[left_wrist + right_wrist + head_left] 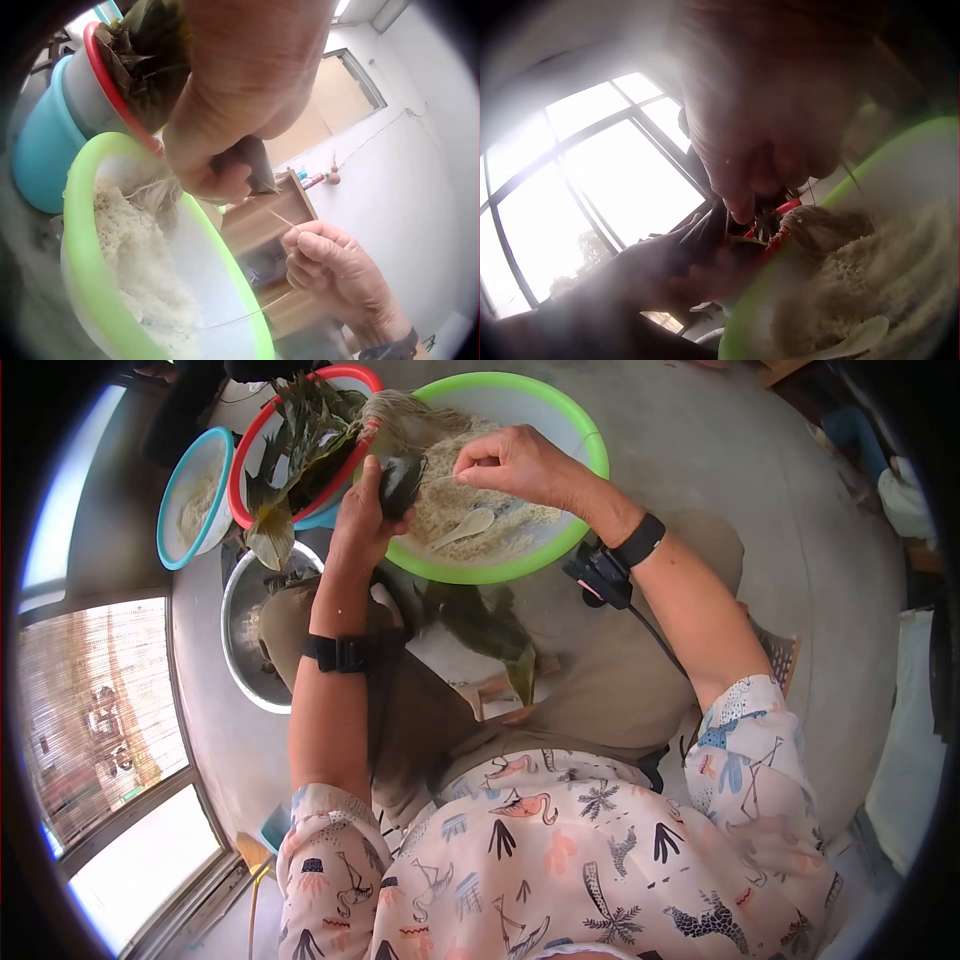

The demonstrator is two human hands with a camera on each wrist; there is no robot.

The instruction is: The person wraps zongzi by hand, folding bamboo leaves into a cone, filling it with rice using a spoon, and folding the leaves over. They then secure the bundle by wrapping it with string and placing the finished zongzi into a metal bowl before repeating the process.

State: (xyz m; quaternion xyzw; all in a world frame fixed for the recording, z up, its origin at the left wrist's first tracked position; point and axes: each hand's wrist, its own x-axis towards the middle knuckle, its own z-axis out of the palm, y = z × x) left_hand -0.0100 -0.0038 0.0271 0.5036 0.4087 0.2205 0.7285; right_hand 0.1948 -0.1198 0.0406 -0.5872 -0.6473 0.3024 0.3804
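Observation:
My left hand (358, 530) grips a leaf-wrapped dumpling (401, 484), dark green and pointed, near the left side of the green-rimmed basin (490, 573). Thumb and fingers close around it, hiding part of the wrapping. Over the basin, to the right of the dumpling, my right hand (530, 466) pinches a thin pale tying strip (282, 220) between thumb and forefinger. In the left wrist view the strip points toward the dumpling's tip, and another length trails below the hand. Pale rice (440, 510) fills the basin, with a white spoon (468, 526) lying on it.
A bundle of tying strips (400, 410) hangs over the basin's far left rim. Dark leaves (315, 430) heap in a red-rimmed basin (240, 495). Left of it stands a blue-rimmed basin (165, 525) of rice. Nearer are a metal bowl (228, 625) and loose leaves (485, 628).

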